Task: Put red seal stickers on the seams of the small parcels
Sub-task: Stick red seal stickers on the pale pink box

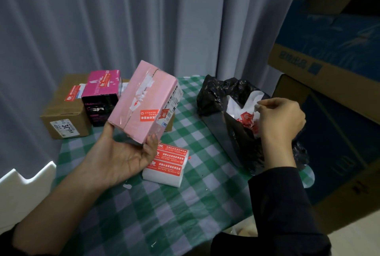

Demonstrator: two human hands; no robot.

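My left hand (125,157) grips a pink parcel (144,99) from below and holds it tilted above the table. A red seal sticker (149,115) lies across the seam of the pink parcel near its lower end. Over the mouth of the black plastic bag (218,99), my right hand (279,118) pinches a small piece of white backing paper (256,108). Inside the bag lie white paper and red scraps (245,121). A stack of red seal sticker sheets (166,163) rests on the checked cloth under the pink parcel.
A brown carton (61,109) with a red sticker stands at the table's back left, with a magenta and black box (101,95) beside it. The table has a green checked cloth (164,210). Large cardboard boxes (333,74) are stacked at the right. Grey curtains hang behind.
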